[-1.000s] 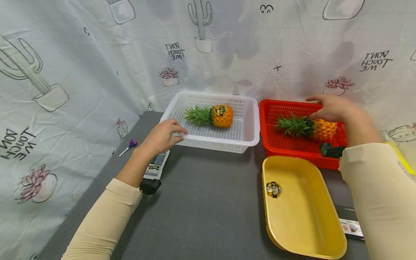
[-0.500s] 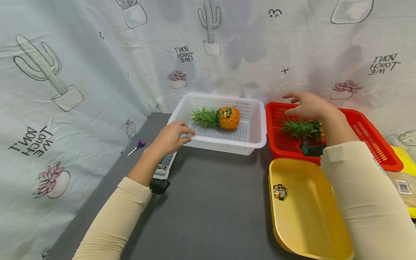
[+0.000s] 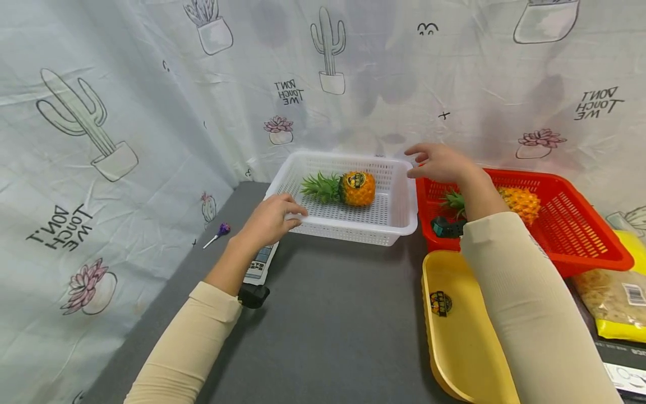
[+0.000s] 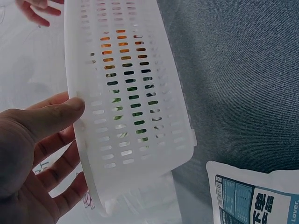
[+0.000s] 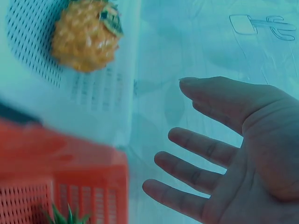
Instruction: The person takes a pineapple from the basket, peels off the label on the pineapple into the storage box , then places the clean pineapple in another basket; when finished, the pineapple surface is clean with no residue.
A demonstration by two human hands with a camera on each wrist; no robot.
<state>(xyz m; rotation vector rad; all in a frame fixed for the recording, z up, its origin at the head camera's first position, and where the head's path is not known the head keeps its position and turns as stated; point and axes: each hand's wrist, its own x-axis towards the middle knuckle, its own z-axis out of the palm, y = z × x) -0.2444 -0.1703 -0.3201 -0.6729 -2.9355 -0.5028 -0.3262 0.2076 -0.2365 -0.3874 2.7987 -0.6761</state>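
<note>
A white plastic basket (image 3: 348,227) stands at the back of the table with a toy pineapple (image 3: 357,189) lying in it. My left hand (image 3: 272,219) grips its left front corner. In the left wrist view the thumb (image 4: 70,108) lies on the rim and the other fingers reach behind it. My right hand (image 3: 439,161) hovers over the gap between this basket and a red basket (image 3: 570,241), fingers spread and holding nothing. A second pineapple (image 3: 522,205) lies in the red basket, partly hidden by the right forearm.
A yellow tray (image 3: 469,342) with a round sticker sits in front of the red basket. On the left lie a lollipop (image 3: 218,234) and a printed packet (image 3: 261,264). At the far right are a yellow-edged bag (image 3: 615,297) and a black box (image 3: 623,359). A printed curtain (image 3: 373,84) hangs behind.
My right hand has moved left, from over the pineapple in the red basket to the white basket's right edge. My left hand stays at the white basket. The head view has shifted slightly.
</note>
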